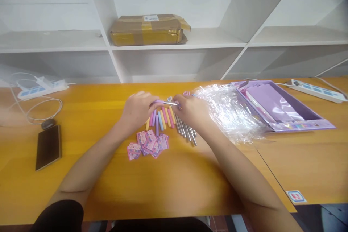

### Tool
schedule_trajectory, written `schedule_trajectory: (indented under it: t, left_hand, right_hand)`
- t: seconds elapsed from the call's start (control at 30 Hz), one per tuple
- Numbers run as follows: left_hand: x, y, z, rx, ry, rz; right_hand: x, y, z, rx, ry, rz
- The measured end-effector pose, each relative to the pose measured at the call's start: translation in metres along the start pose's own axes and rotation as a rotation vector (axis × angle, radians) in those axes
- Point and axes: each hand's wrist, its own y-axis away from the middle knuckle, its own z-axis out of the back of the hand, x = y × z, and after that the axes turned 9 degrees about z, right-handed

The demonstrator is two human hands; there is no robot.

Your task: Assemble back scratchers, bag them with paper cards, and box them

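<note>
Between my two hands is a slim stick with a purple end and a silver shaft [172, 103]. My left hand [139, 109] pinches its purple end, while the fingers of my right hand [192, 110] close on the silver end. Just below them several pastel sticks [159, 120] in pink, purple, blue and yellow lie in a rough row. Silver rods [187, 130] fan out beneath my right hand, their upper ends partly covered. Nearer to me lies a loose pile of small pink printed cards [150, 143]. Striped pieces [186, 93] show just behind my right hand.
Crumpled clear plastic wrapping [228, 112] lies right of my hands, against an open purple box [274, 103]. A phone [48, 147] and a small dark object [48, 124] are at left. Power strips [43, 88] stand at the back; a taped carton [146, 30] sits on the shelf.
</note>
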Motion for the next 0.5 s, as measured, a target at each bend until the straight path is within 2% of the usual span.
schedule_trajectory:
  t: [0.23, 0.33, 0.5]
  left_hand:
    - [0.005, -0.003, 0.011, 0.015, -0.139, -0.023]
    - [0.010, -0.005, 0.017, 0.063, -0.224, -0.052]
    - [0.012, -0.004, 0.018, 0.127, -0.226, -0.132]
  right_hand:
    - [-0.005, 0.000, 0.009, -0.031, 0.013, 0.060]
    - [-0.004, -0.001, 0.011, -0.024, -0.008, 0.034]
    - [-0.001, 0.000, 0.013, 0.008, -0.009, 0.026]
